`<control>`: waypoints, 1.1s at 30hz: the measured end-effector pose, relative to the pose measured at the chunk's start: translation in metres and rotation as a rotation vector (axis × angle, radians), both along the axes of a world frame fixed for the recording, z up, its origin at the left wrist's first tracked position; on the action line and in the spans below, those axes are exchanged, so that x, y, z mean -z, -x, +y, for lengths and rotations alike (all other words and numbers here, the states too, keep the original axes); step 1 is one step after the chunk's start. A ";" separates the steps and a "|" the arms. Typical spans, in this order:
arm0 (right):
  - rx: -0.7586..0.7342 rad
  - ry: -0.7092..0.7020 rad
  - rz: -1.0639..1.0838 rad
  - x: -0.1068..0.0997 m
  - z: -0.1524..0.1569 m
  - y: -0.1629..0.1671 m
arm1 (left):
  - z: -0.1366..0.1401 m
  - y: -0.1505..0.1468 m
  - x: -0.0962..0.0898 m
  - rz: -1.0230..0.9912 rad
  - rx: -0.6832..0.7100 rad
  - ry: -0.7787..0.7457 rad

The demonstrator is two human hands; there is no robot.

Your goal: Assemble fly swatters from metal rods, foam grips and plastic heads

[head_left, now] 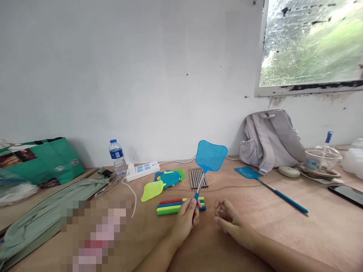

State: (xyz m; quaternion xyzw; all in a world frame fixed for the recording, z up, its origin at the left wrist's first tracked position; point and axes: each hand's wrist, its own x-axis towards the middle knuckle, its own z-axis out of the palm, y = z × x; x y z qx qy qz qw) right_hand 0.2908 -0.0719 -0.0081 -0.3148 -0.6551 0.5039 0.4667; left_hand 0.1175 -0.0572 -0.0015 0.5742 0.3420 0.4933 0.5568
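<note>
Raised in my left hand is a blue fly swatter, its perforated head upward and my fingers closed around the handle. My right hand hovers just to the right with fingers curled but apart, holding nothing. Behind my left hand lie several coloured handles in red, blue, yellow and green. Farther back are a row of metal rods, a yellow swatter head and a pile of blue and green swatter heads. Another blue fly swatter with a metal shaft rests on the table at the right.
Along the wall stand a water bottle, a white power strip and a grey backpack. At the right are a plastic cup, an oval beige case and a phone. Green bags occupy the left.
</note>
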 end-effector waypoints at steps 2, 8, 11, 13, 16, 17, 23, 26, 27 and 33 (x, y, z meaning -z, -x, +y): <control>0.014 0.033 0.064 0.000 0.005 -0.002 | 0.001 0.002 0.001 0.000 0.026 0.023; 0.177 0.123 0.403 -0.014 0.021 -0.017 | -0.005 0.007 -0.007 0.173 0.096 0.004; 0.293 0.177 0.588 -0.022 0.034 -0.035 | -0.008 0.009 -0.010 0.284 0.142 -0.025; 0.324 0.208 0.668 -0.026 0.041 -0.045 | -0.009 0.009 -0.010 0.321 0.165 -0.034; 0.303 0.256 0.638 -0.030 0.044 -0.052 | -0.011 0.008 -0.006 0.272 0.205 0.025; 0.285 0.267 0.597 -0.031 0.043 -0.051 | -0.011 0.007 -0.004 0.222 0.223 0.067; 0.285 0.273 0.462 -0.028 0.034 -0.041 | -0.016 0.007 -0.003 0.043 0.279 0.225; 0.301 0.260 0.459 -0.024 0.034 -0.040 | -0.015 0.009 -0.004 0.023 0.283 0.250; 0.302 0.256 0.462 -0.024 0.033 -0.040 | -0.015 0.010 -0.004 0.020 0.285 0.256; 0.312 0.243 0.471 -0.033 0.030 -0.040 | -0.013 0.008 -0.002 0.013 0.324 0.218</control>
